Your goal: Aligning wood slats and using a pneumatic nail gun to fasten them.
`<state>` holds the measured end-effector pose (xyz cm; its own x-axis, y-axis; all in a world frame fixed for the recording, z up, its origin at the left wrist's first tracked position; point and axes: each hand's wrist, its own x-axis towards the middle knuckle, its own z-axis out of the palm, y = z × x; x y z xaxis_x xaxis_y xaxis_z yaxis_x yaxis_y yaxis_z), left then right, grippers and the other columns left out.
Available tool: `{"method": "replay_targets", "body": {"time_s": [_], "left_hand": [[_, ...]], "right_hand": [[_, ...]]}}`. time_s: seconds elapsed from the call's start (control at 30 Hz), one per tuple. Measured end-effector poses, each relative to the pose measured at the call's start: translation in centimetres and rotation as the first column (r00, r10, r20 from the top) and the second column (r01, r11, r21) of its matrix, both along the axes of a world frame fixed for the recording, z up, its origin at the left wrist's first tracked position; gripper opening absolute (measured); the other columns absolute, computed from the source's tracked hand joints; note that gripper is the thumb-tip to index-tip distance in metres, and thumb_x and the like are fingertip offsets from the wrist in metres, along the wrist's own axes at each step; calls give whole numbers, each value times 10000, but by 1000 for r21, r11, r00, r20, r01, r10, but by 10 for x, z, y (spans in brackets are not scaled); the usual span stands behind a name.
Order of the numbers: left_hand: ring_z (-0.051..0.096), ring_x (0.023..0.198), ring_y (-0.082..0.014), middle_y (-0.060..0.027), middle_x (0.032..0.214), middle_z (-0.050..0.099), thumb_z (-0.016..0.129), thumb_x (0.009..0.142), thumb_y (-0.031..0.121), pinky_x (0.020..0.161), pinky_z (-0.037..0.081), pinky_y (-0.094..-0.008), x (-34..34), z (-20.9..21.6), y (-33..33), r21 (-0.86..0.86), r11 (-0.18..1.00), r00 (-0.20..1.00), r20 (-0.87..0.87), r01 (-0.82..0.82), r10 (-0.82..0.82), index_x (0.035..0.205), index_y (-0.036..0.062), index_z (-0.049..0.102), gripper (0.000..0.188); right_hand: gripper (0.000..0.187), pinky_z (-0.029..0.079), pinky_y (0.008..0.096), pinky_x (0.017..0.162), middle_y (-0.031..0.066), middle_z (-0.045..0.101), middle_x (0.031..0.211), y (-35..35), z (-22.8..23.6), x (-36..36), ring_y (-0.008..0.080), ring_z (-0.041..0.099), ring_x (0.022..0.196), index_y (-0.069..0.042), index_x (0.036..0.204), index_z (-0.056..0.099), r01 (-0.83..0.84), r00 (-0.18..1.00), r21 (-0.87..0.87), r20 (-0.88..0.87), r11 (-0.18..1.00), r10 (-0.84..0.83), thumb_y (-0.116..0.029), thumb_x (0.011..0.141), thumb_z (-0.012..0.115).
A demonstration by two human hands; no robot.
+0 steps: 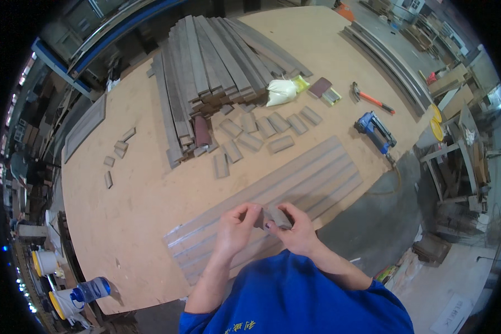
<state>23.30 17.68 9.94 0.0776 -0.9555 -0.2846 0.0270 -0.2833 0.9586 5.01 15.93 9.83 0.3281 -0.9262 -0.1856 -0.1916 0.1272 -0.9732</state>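
Observation:
A small grey-brown wooden block (pixel 278 217) sits between the thumb and fingers of my right hand (pixel 298 231). Close against it, my left hand (pixel 236 231) is closed in a pinch on a small brown piece (pixel 259 221); its kind is mostly hidden by the fingers. Both hands are over a long slatted wooden panel (pixel 312 173) that lies slanting along the near edge of the table. Beyond the panel, several loose wooden blocks (pixel 280 145) lie scattered. A dark red sandpaper roll (pixel 202 132) stands by the stacked strips.
Long wooden strips (pixel 206 55) are piled at the back of the table (pixel 133 222). A white bag (pixel 281 92), a sanding pad (pixel 320 87), a hammer (pixel 373 101) and a blue nail gun (pixel 376 132) lie to the right. A water bottle (pixel 92 290) is near the left corner.

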Motion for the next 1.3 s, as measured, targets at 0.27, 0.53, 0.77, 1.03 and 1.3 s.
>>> {"method": "replay_targets", "body": {"time_s": [0.27,0.53,0.77,1.03,1.3], "left_hand": [[652,686,-123,-47,794,687,634,1048,199,663,547,-290,-4,-3,0,67,997,998,-41,-48,51,1004,-25,715,243],[678,777,-165,-90,870,692,630,1046,170,724,587,-345,3,6,0,108,993,931,-354,-54,89,1038,-47,668,221],[636,748,-115,-49,833,670,686,1012,172,681,538,-282,4,-9,-2,95,995,964,-259,-32,56,927,13,638,187],[652,868,-125,-37,978,689,652,1036,203,738,556,-295,-20,-20,9,125,990,976,-197,-66,90,1174,47,637,209],[611,870,-110,-39,1000,658,669,1001,153,687,511,-279,78,-71,-25,78,958,961,57,-275,271,1466,4,499,517]], "right_hand": [[293,513,308,780,69,669,939,3,1,-2,122,606,866,-11,1107,615,81,995,-62,62,995,-77,-148,912,785],[282,510,319,730,61,656,908,-5,7,-2,131,602,837,-24,1073,613,111,992,8,54,994,-112,-151,898,794],[262,505,316,722,49,657,879,2,6,6,114,594,812,-38,1030,620,-24,998,-279,-64,960,6,-134,869,804],[301,516,300,886,36,692,1055,-6,-23,6,103,618,998,-28,1239,657,115,985,197,106,974,-138,-171,977,699],[395,509,287,910,75,693,1132,-41,-72,-21,116,624,1018,-15,1315,620,-42,999,331,-4,943,46,-170,956,673]]}}
